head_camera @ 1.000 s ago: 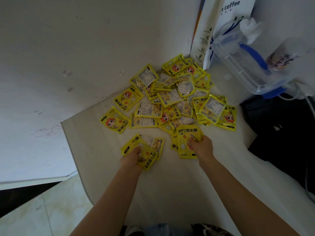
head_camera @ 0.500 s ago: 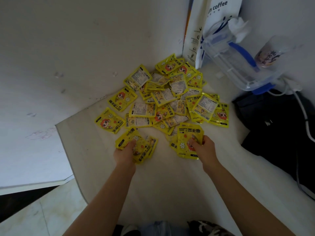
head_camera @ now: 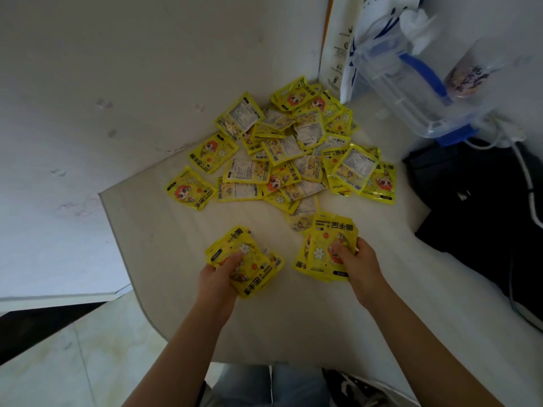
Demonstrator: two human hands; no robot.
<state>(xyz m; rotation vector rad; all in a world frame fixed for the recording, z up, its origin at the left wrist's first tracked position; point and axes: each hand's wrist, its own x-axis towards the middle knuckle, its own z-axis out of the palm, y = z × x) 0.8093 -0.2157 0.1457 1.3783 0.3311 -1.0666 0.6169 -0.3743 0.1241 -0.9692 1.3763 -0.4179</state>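
Left hand (head_camera: 217, 279): fingers curled over the near-left edge of a small fanned bundle of sachets, thumb on top, gripping it low over the table.
Right hand (head_camera: 360, 267): thumb pressed on the printed face and fingers wrapped round the right edge of a second bundle, holding it firmly.
Left bundle (head_camera: 249, 257): flat rectangular foil sachets, glossy yellow with a white flower and a red-haired cartoon figure. They are splayed unevenly, and the long axis slants from far-left to near-right.
Right bundle (head_camera: 323, 245): the same glossy yellow sachets, stacked more squarely. The long axis runs almost straight away from the person, and the black title band sits at the far end, reading upside down.
Position: both bundles sit near the front of the table, well apart from each other, with the right one just beside the near edge of the heap.
Loose heap (head_camera: 289, 160): many matching sachets overlapping at all angles in the corner, some showing pale printed backs.
Table (head_camera: 182, 259): matte off-white top with a rounded near-left corner.
Right side: a clear plastic container (head_camera: 411, 92) with a blue handle, and a black fabric bag (head_camera: 476, 201) just below it.
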